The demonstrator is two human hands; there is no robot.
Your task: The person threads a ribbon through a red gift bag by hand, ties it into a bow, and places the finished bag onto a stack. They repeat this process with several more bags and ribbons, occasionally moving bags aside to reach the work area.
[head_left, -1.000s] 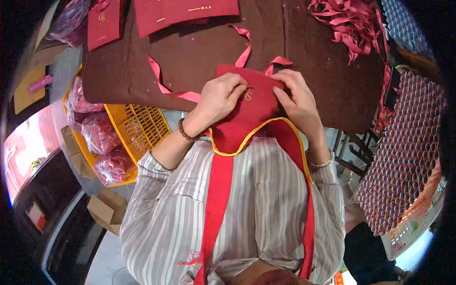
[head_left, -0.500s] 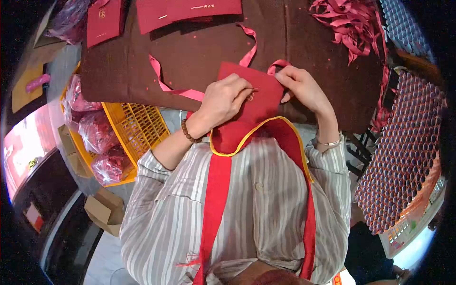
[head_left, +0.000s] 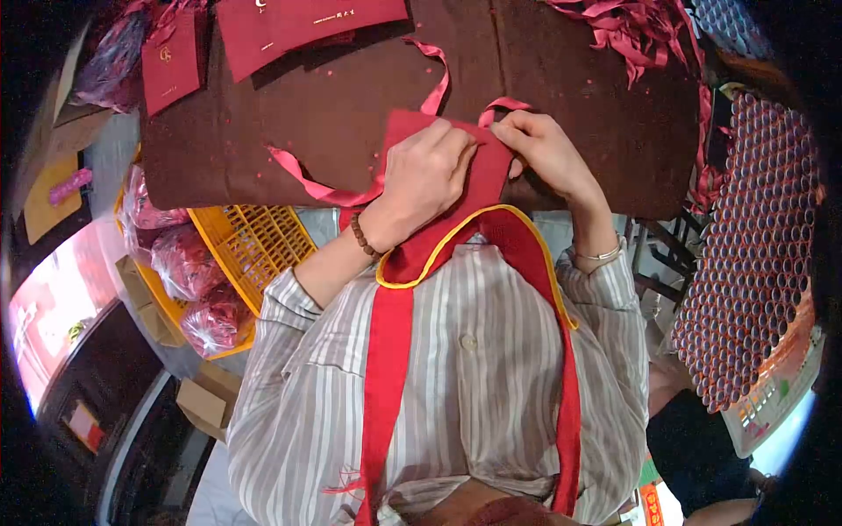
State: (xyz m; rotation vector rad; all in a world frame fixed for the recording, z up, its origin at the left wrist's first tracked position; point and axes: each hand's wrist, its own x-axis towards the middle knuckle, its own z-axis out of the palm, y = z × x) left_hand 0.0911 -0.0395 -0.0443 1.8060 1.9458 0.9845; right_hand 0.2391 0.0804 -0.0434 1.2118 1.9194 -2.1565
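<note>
A red card or pouch [head_left: 405,125] is held close to my chest, at the near edge of the brown-covered table. My left hand [head_left: 425,180] lies over it with curled, pressed-together fingers; what they pinch is hidden. At the card's upper right, my right hand [head_left: 548,158] pinches a pink ribbon [head_left: 504,107] between thumb and fingers. Other lengths of ribbon [head_left: 307,180] stick out to the left and above the card.
Red printed folders [head_left: 311,31] and another red pouch [head_left: 171,74] lie on the brown table [head_left: 307,114]. A ribbon heap [head_left: 636,39] is at upper right. A yellow crate [head_left: 263,250] with bagged items stands left; a tray of round pieces [head_left: 745,254] stands right.
My left hand has shifted over the card's middle, covering its gold mark. My right hand is nearer the card's top corner. The whole view has shifted slightly.
</note>
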